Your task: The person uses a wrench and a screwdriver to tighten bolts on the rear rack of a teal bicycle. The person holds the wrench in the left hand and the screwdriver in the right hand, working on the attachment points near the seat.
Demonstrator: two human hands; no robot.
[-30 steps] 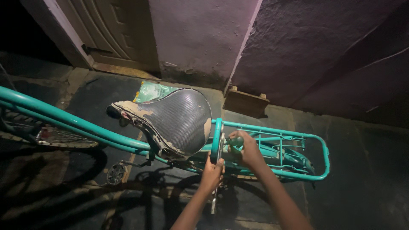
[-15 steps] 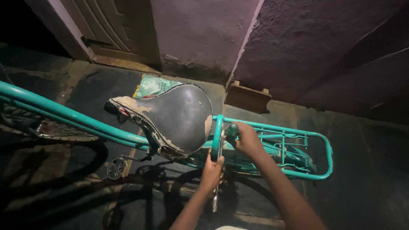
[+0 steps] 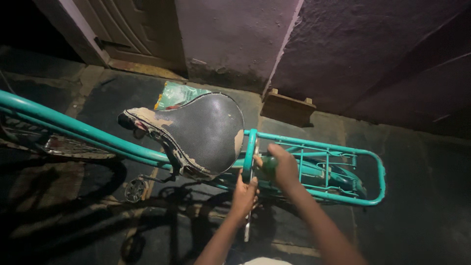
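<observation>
L hand (image 3: 244, 195) closed on a thin metal rod (image 3: 249, 216) below the rack (image 3: 378, 169), prob. steadying it. R hand (image 3: 283, 167) wrapped round a dark green grip (image 3: 268, 164) just right of the saddle (image 3: 203, 132) (tool type unclear).

Saddle (image 3: 201, 132) left of rear rack (image 3: 338, 172), both hands (image 3: 282, 167) between them, wall (image 3: 343, 54) behind

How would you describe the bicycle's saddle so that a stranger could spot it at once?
Find the teal bicycle frame crossing the picture. Where it meets the rear carrier rack sits the black saddle, left of both hands. Unlike the teal metal around it, its edge is torn and peeling.
</observation>
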